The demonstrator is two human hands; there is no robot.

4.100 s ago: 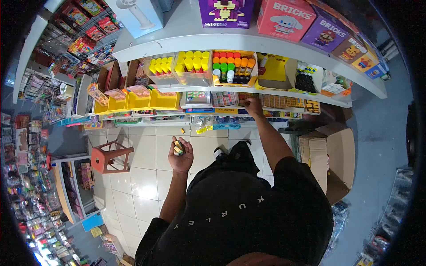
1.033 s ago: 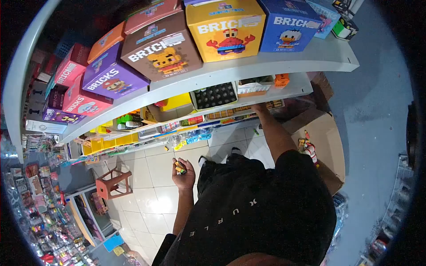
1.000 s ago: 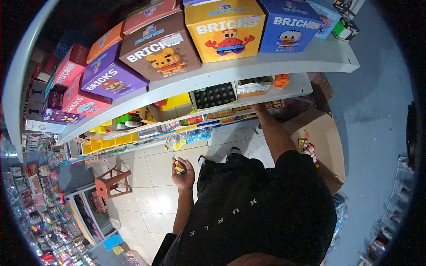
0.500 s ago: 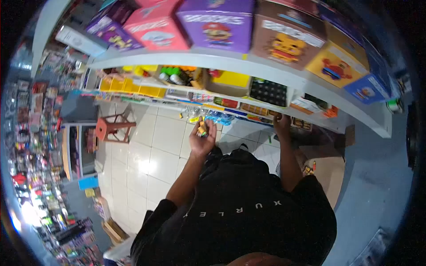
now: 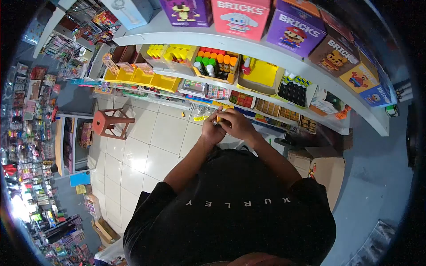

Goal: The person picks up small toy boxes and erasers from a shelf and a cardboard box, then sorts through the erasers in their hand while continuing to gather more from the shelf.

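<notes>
My left hand (image 5: pixel 213 131) is cupped in front of the lower shelves, with small yellow-orange items (image 5: pixel 218 119) partly showing in it. My right hand (image 5: pixel 237 124) meets it from the right, its bent fingers pressed together over the same items. What exactly the right fingers grip is hidden. Just beyond the hands are trays of small packs: red and green ones (image 5: pixel 241 99) and orange-brown ones (image 5: pixel 267 107).
BRICKS boxes (image 5: pixel 242 20) line the upper shelf (image 5: pixel 186 35). Below stand yellow bins (image 5: pixel 165 83) and a box of glue-like bottles (image 5: pixel 216 62). A red stool (image 5: pixel 111 123) is at the left; an open carton (image 5: pixel 328 173) stands at the right.
My right hand has left the shelf trays and come across to my left hand. The view has shifted, showing more of the left shelves and their bottles.
</notes>
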